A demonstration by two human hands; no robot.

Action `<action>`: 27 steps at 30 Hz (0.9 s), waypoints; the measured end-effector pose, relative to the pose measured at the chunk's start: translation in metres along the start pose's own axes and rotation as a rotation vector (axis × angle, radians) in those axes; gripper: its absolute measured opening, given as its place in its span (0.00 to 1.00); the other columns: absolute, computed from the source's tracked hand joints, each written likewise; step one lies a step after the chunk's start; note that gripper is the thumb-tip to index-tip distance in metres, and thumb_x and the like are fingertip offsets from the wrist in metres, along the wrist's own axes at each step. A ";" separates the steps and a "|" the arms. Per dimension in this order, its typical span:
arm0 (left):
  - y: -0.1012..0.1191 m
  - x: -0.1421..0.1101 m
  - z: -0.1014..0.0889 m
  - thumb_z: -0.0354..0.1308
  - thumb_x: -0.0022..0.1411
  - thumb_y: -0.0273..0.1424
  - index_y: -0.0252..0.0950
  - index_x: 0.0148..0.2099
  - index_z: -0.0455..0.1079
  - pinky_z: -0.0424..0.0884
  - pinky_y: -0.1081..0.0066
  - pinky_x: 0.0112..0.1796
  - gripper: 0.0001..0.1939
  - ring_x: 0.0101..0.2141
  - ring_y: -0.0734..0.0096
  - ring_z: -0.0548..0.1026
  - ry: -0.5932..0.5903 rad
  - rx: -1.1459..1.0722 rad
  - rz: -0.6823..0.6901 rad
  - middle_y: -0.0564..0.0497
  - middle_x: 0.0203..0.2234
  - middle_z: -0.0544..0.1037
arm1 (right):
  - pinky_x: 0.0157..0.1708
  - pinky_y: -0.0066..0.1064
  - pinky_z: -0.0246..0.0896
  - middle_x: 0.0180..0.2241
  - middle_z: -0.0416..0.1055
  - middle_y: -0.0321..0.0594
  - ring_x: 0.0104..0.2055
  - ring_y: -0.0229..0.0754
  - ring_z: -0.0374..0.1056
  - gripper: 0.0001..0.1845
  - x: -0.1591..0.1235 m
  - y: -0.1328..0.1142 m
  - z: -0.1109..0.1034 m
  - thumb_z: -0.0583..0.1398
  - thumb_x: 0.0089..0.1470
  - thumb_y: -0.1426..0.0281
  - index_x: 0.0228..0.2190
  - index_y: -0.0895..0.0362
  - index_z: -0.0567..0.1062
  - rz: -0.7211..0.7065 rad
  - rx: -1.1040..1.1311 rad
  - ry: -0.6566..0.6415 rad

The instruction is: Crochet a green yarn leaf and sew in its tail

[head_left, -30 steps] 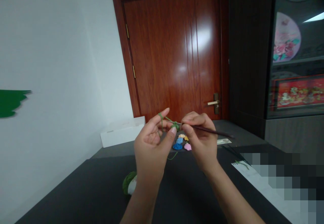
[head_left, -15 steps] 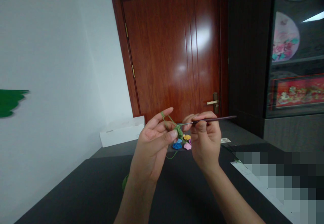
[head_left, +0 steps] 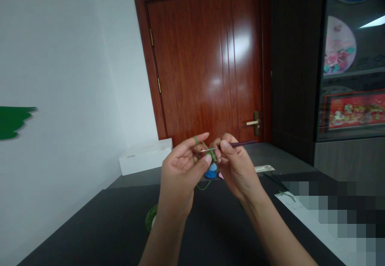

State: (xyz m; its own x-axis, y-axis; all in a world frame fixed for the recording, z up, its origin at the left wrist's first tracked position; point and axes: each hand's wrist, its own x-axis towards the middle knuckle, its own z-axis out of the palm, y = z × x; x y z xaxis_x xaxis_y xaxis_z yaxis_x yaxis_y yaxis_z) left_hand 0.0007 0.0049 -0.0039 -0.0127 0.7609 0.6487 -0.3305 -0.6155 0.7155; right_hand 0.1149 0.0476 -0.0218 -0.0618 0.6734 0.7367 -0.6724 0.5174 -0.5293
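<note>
My left hand (head_left: 182,173) pinches a small piece of green crochet work (head_left: 213,156) between thumb and fingers. Green yarn (head_left: 196,140) is wound around its raised index finger and runs down to the piece. In my right hand (head_left: 237,161) is a crochet hook (head_left: 240,144) with a dark handle. Its thin metal shaft passes at the green work, and the tip points left beyond it. Part of a green yarn ball (head_left: 151,217) shows behind my left forearm. A loose strand hangs below the hands.
Blue crocheted pieces (head_left: 211,173) and a partly hidden pink one (head_left: 221,175) lie on the dark table (head_left: 210,226) behind the hands. A white box (head_left: 146,157) stands by the wall. White paper (head_left: 309,222) lies at right; a small strip (head_left: 264,168) sits farther back.
My right hand has moved left, closer to my left hand, and the hook's tip has gone left past the green work. The yellow piece is now hidden behind my right hand.
</note>
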 end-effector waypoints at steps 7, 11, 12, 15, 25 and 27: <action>0.002 -0.005 0.006 0.70 0.53 0.19 0.39 0.50 0.81 0.75 0.78 0.37 0.21 0.33 0.76 0.76 0.030 -0.023 0.035 0.53 0.30 0.80 | 0.35 0.37 0.65 0.30 0.74 0.34 0.32 0.42 0.70 0.09 -0.005 -0.003 -0.015 0.65 0.56 0.77 0.34 0.50 0.75 -0.843 -0.740 0.004; 0.002 -0.005 0.006 0.71 0.53 0.20 0.35 0.53 0.79 0.74 0.78 0.36 0.24 0.31 0.77 0.76 -0.053 -0.190 -0.160 0.52 0.30 0.78 | 0.35 0.41 0.66 0.31 0.76 0.34 0.31 0.42 0.70 0.14 -0.006 0.002 -0.024 0.64 0.55 0.80 0.37 0.48 0.77 -1.115 -0.920 0.001; 0.002 -0.004 0.004 0.71 0.53 0.20 0.35 0.53 0.78 0.74 0.78 0.36 0.24 0.31 0.77 0.76 -0.069 -0.232 -0.205 0.52 0.30 0.78 | 0.34 0.40 0.66 0.31 0.75 0.35 0.31 0.42 0.70 0.13 -0.006 0.004 -0.023 0.63 0.57 0.78 0.39 0.48 0.77 -1.102 -0.839 -0.006; 0.002 0.000 0.000 0.71 0.52 0.20 0.33 0.53 0.78 0.73 0.77 0.37 0.25 0.33 0.75 0.76 -0.110 -0.297 -0.276 0.49 0.33 0.78 | 0.30 0.37 0.66 0.28 0.71 0.35 0.29 0.42 0.71 0.03 -0.004 0.010 -0.014 0.63 0.61 0.71 0.38 0.51 0.76 -0.874 -0.514 0.048; 0.003 0.001 -0.004 0.70 0.52 0.20 0.35 0.49 0.80 0.72 0.74 0.41 0.20 0.35 0.73 0.75 -0.162 -0.289 -0.240 0.50 0.32 0.77 | 0.26 0.31 0.64 0.25 0.72 0.32 0.25 0.39 0.69 0.05 -0.009 -0.004 -0.007 0.58 0.67 0.65 0.37 0.51 0.69 -0.465 -0.063 0.080; 0.003 0.002 -0.004 0.70 0.53 0.20 0.35 0.48 0.81 0.72 0.73 0.41 0.19 0.35 0.73 0.75 -0.175 -0.288 -0.239 0.50 0.32 0.77 | 0.25 0.30 0.62 0.25 0.73 0.32 0.24 0.38 0.67 0.05 -0.009 -0.006 -0.007 0.57 0.67 0.66 0.36 0.52 0.69 -0.426 -0.024 0.057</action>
State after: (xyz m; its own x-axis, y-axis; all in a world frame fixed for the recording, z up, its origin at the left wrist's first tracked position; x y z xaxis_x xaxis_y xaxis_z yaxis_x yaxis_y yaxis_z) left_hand -0.0044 0.0054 -0.0018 0.2487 0.8141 0.5248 -0.5558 -0.3237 0.7657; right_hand 0.1248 0.0423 -0.0286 0.2592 0.4250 0.8673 -0.6119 0.7670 -0.1930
